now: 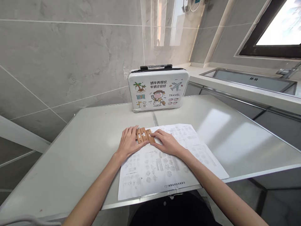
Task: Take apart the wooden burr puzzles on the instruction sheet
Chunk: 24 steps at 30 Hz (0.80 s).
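Observation:
Three flat, notched wooden puzzle pieces (144,134) lie side by side on a printed paper sheet (178,175), with oval openings and small dark marks like numerals. My left hand (129,142) is closed around their left side, index finger at the top and thumb along the lower edge. The right-hand piece (149,133) is between the thumb and fingers of my right hand (166,142), which rests on the paper. My left fingers cover part of the leftmost piece, and a small dark bit shows beside it.
Behind the paper, a white cartoon-printed case (158,91) with a black handle stands upright on the folding table (98,125), against the tiled wall (82,56). A counter with a sink (249,80) and faucet (285,72) is to the right. A pale cable (28,219) crosses the near left corner.

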Each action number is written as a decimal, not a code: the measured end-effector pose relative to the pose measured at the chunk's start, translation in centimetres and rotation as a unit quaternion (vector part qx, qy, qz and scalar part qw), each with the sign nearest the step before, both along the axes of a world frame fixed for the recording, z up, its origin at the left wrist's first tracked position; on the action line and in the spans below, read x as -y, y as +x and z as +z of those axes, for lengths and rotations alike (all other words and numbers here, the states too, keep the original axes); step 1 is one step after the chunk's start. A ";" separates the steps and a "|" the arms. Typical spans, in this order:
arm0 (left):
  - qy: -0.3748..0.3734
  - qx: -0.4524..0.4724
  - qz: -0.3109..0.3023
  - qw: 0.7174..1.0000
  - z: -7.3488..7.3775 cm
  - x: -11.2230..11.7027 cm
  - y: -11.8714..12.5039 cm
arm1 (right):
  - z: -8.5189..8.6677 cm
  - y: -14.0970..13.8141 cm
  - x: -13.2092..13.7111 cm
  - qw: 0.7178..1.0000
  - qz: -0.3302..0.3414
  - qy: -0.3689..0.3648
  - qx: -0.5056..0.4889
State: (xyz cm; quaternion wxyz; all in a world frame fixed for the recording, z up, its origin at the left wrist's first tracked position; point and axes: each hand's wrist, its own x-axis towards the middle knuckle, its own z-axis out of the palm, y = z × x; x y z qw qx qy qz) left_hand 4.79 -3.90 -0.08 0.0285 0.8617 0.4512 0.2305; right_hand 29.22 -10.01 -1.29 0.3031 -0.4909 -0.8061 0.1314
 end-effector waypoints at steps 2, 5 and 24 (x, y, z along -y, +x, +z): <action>0.009 0.000 -0.005 1.000 0.1 0.1 0.0 | -0.1 -0.1 -0.1 1.000 -0.001 0.006 -0.004; 0.014 0.002 -0.022 1.000 0.3 0.2 0.2 | -0.3 -0.2 -0.2 1.000 -0.008 0.011 -0.007; 0.031 0.008 -0.215 0.976 0.7 4.0 2.8 | -0.4 -0.8 -0.2 0.997 -0.064 -0.020 -0.027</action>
